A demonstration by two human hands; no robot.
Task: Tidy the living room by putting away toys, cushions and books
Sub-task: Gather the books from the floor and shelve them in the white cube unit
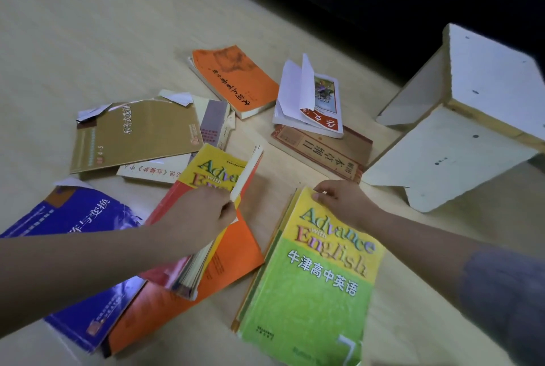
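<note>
The left hand grips the tilted red book at frame centre; the right hand pinches the top edge of the green book (lower right).

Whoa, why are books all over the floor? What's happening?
Someone seems to be gathering up books scattered on the floor. The left hand grips a red and yellow English book, tilted up off the pile. The right hand holds the top edge of a green English book lying flat on a small stack. An orange book and others lie near a white wooden stand.
</note>
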